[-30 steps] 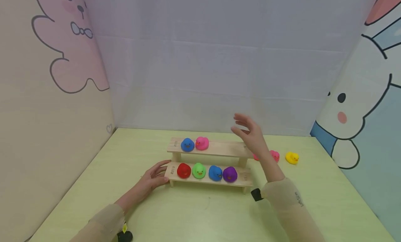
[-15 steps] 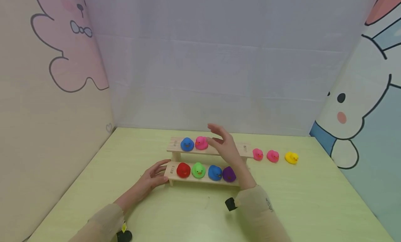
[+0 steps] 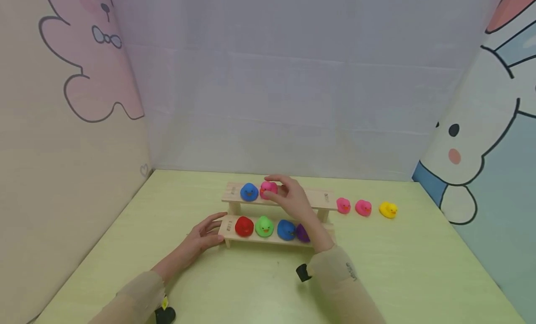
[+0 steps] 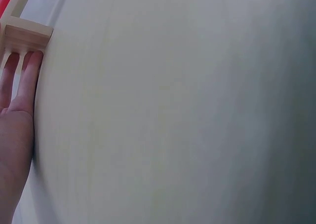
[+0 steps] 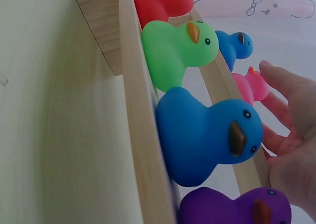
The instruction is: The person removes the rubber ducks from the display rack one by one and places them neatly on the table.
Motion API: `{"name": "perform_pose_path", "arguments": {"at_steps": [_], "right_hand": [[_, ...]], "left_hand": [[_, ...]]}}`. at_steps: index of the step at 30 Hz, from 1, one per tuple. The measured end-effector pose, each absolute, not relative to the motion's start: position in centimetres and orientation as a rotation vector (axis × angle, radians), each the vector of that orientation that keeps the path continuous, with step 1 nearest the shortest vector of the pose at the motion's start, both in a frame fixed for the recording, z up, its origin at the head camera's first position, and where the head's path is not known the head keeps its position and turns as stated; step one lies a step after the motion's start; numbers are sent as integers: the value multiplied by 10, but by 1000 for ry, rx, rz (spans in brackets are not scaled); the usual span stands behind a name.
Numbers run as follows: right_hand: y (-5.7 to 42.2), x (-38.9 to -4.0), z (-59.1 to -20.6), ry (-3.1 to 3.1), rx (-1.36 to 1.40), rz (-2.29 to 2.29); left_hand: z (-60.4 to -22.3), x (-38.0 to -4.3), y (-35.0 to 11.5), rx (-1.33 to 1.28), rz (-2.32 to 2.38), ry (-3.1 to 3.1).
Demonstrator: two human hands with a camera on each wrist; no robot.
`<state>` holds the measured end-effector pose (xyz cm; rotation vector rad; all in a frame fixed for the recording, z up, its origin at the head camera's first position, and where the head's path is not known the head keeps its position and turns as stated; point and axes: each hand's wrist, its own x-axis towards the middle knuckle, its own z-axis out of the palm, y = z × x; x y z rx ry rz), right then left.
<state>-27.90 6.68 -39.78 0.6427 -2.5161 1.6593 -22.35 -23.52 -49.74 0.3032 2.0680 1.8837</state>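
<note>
A two-tier wooden stand [image 3: 311, 199] bears rubber ducks on both steps. My left hand [image 3: 197, 240] rests against its left end, fingers fairly straight; in the left wrist view the fingertips touch the wooden end piece [image 4: 27, 34]. My right hand [image 3: 293, 200] reaches over the upper step, thumb and fingers curled round a pink rubber duck [image 3: 268, 189], which they partly hide. Left of it sits a blue duck [image 3: 249, 192]. Along the lower step stand a red duck [image 3: 244, 226], a green duck [image 3: 264, 226], another blue duck [image 3: 286, 230] and a purple duck [image 5: 232, 209], partly behind my right forearm.
Right of the stand, two pink ducks [image 3: 363, 207] and a yellow duck [image 3: 388, 210] sit on the pale table [image 3: 234, 286]. A white curtain [image 3: 251, 105] hangs behind, and printed panels flank the table on both sides.
My right hand has moved left and down from above the stand's right end to the pink duck on the upper step. My left hand has stayed at the stand's left end.
</note>
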Motion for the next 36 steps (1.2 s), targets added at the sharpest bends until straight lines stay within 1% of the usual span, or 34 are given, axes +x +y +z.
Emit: {"name": "perform_pose_path", "arguments": {"at_steps": [5, 13, 17, 24, 30, 36], "right_hand": [[65, -280, -398, -2540, 641, 1586], [75, -282, -399, -2585, 816, 1476], [79, -281, -397, -2630, 842, 1520], [77, -278, -398, -2607, 734, 1636], [68, -276, -399, -2571, 583, 1592], [65, -275, -400, -2547, 548, 1584]], "left_hand": [[-497, -223, -235, 301, 1883, 2068], [-499, -223, -234, 306, 1903, 2048], [-498, -223, -234, 309, 1904, 2050], [-498, -223, -235, 306, 1886, 2067], [-498, -224, -235, 305, 1880, 2069], [-500, -224, -235, 303, 1886, 2067]]}}
